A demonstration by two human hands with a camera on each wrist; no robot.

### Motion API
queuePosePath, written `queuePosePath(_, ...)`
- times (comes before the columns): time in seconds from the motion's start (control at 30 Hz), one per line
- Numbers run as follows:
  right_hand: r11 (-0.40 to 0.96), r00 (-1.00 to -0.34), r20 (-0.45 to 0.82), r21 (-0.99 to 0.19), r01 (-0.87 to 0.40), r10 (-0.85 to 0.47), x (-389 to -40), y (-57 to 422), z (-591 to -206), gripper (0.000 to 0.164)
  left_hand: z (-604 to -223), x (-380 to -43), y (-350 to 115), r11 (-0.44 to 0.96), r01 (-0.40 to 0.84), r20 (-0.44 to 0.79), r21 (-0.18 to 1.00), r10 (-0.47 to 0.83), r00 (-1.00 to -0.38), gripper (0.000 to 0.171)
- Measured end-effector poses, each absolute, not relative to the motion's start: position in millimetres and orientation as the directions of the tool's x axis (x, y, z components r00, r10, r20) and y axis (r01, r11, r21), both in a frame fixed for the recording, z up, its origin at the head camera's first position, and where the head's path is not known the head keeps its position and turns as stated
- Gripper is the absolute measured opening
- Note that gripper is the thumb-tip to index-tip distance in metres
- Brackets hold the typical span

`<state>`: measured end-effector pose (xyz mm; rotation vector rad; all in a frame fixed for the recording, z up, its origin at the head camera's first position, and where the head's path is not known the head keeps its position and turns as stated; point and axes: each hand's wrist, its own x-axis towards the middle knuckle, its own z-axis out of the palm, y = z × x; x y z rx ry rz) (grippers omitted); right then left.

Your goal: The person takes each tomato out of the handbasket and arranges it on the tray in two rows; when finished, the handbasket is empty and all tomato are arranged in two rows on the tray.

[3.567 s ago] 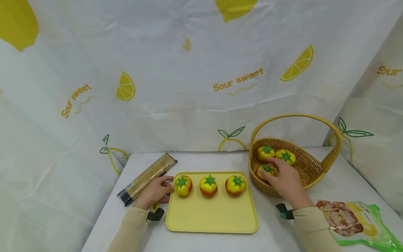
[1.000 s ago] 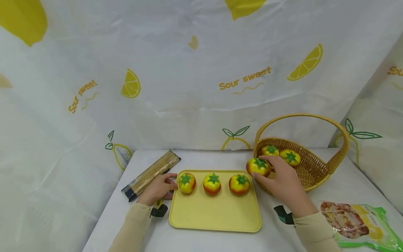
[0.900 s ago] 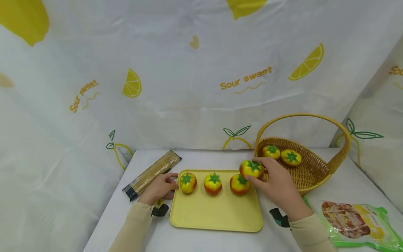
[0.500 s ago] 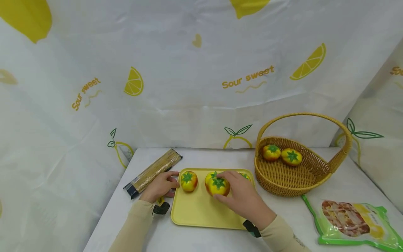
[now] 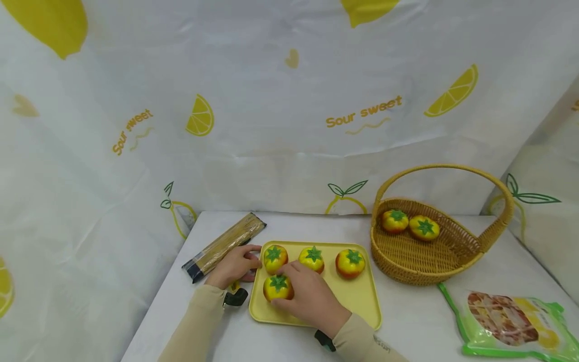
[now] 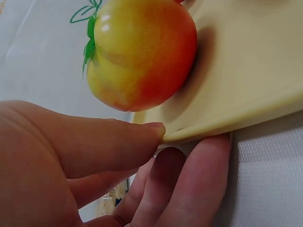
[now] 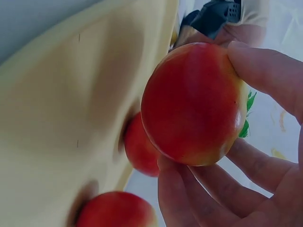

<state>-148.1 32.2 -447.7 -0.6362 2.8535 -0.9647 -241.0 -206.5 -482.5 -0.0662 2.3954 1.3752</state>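
Observation:
My right hand (image 5: 312,294) grips a yellow-and-red tomato (image 7: 189,104) with a green star-shaped top, thumb on one side and fingers on the other. It hangs close over the front left of the yellow tray (image 5: 362,299). Along the tray's back sit a left tomato (image 5: 275,258), a middle tomato (image 5: 312,258) and a right tomato (image 5: 350,263). My left hand (image 5: 235,265) pinches the tray's left rim; in the left wrist view the thumb (image 6: 118,142) lies on top, with fingers underneath.
At the back right stands a wicker basket (image 5: 420,261) with a tall handle and two more tomatoes inside. A clear-wrapped bundle of thin sticks (image 5: 226,246) lies left of the tray. A green-edged food bag (image 5: 506,322) lies at the front right.
My right hand has taken a tomato out of the basket and carried it left across the tray to its front left. The left hand stays at the tray's rim.

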Motion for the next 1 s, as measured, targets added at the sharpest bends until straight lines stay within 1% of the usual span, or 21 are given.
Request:
queuePosePath(0.1, 0.720, -0.907, 0.087, -0.578, -0.383, -0.412, -148.1, 27.2, -452.1, 0.054, -481.7, -240.5, -206.2, 0.521, -0.224, -0.344, 0.824, 0.146, -0.928, 0.051)
queuePosePath(0.67, 0.719, -0.909, 0.078, -0.586, -0.373, -0.409, -144.9, 21.9, -464.0, 0.053, -483.0, -240.8, -208.0, 0.518, -0.218, -0.341, 0.827, 0.153, -0.928, 0.051)
queuePosePath(1.0, 0.712, -0.903, 0.119, -0.576, -0.402, -0.413, -144.0, 18.8, -466.9, 0.055, -480.6, -238.9, -207.0, 0.515, -0.201, -0.324, 0.833, 0.161, -0.932, 0.050)
